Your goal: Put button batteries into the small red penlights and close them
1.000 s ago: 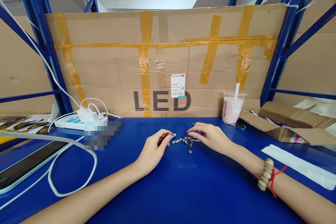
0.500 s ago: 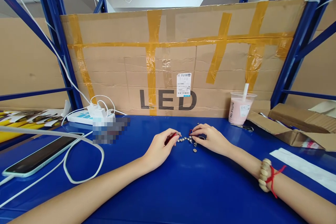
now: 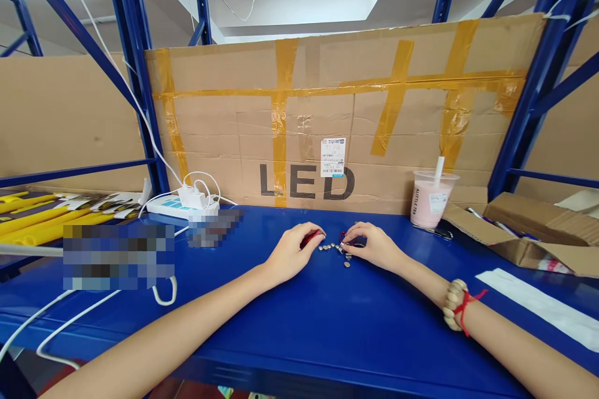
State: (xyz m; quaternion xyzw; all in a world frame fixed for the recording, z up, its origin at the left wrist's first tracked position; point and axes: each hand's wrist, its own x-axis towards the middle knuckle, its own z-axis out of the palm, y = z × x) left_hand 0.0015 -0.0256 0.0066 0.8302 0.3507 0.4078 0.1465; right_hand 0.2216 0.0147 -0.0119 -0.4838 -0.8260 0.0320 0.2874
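Observation:
In the head view my left hand is closed around a small red object, whose kind I cannot make out because the fingers cover most of it. To its right, several small round silver discs lie scattered on the blue tabletop. One disc lies slightly nearer to me than the others. My right hand is at the right side of these discs, thumb and fingertips close together in a pinch. What is between them is too small to name. Another small dark red item shows just behind these fingertips.
A large cardboard panel stands along the back. At the right are a pink drink cup with a straw, an open carton and a white paper strip. A white power strip, cables and yellow rods occupy the left.
The view has shifted, bringing the table's front edge into sight. My right thumb and fingertips have drawn closer together at the discs. My left hand still holds the red object.

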